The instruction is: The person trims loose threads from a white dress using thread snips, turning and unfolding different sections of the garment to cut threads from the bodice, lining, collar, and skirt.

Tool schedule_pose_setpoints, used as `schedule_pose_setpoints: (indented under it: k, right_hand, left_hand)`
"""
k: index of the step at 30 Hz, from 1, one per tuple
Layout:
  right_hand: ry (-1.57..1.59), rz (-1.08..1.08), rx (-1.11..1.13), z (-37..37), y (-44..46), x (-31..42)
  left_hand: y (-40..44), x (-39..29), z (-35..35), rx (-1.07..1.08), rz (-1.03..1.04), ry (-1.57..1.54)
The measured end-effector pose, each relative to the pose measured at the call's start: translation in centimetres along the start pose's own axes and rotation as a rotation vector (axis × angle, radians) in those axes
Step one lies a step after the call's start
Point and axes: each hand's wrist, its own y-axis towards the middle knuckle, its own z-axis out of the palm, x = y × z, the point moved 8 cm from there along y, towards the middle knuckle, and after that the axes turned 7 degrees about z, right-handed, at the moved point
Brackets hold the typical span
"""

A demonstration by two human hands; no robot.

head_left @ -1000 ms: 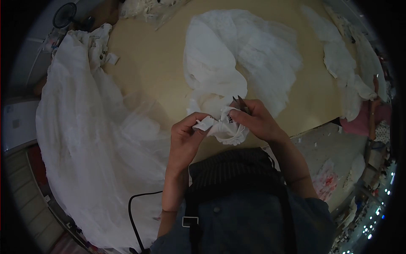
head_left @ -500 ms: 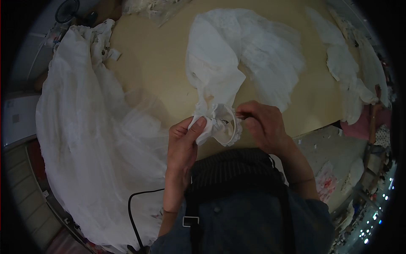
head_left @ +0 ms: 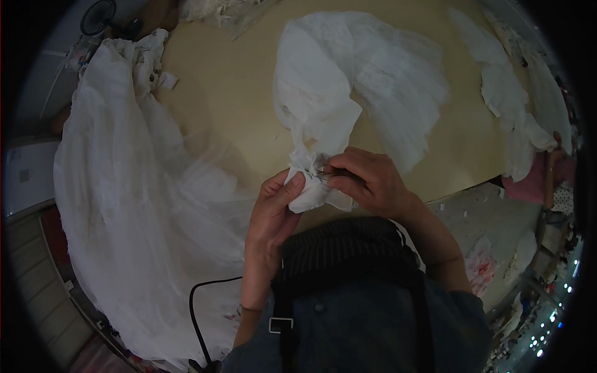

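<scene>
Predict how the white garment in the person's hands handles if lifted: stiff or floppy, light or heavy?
Likely floppy: the white garment bunches in the left hand and lies in loose folds on the table. Probably light for its size, as its spread part looks sheer. That spread may trail when lifted.

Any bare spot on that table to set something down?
The table is bare between the left heap and middle garment, and between that garment and the right cloth. Crowded: where the left hand and right hand meet at white fabric.
</scene>
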Motion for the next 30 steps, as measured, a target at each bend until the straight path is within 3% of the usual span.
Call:
schedule_pose_setpoints:
  k: [10,13,16,18,22,25,28,30]
  right_hand:
    - [0.011,-0.016,0.055,0.7,0.2,-0.4]
    - [0.138,0.093,0.018,0.8,0.0,-1.6]
    - [0.544,0.377,-0.09,-0.2,-0.3,-4.1]
    - [0.395,0.316,-0.097,-0.9,0.7,-2.6]
    - [0.373,0.456,0.062,0.2,0.0,-4.7]
    - [0.328,0.435,0.016,-0.6,0.0,-4.3]
    - [0.387,0.481,0.023,-0.2,-0.2,-4.3]
    - [0.391,0.489,0.026,0.0,-0.3,-4.3]
  left_hand:
    - [0.4,0.7,-0.3,0.04,-0.035,-0.027]
    - [0.4,0.9,-0.8,0.022,-0.038,-0.068]
    - [0.4,0.5,-0.8,0.004,-0.023,-0.076]
    - [0.4,0.5,-1.2,-0.015,-0.031,-0.084]
    - [0.6,-0.1,-1.6,0.02,-0.009,-0.024]
    - [0.7,-1.4,-2.1,0.023,0.048,0.115]
    - [0.4,-3.4,-1.7,-0.165,0.186,0.669]
    - [-0.3,-6.1,0.4,-0.229,0.512,1.139]
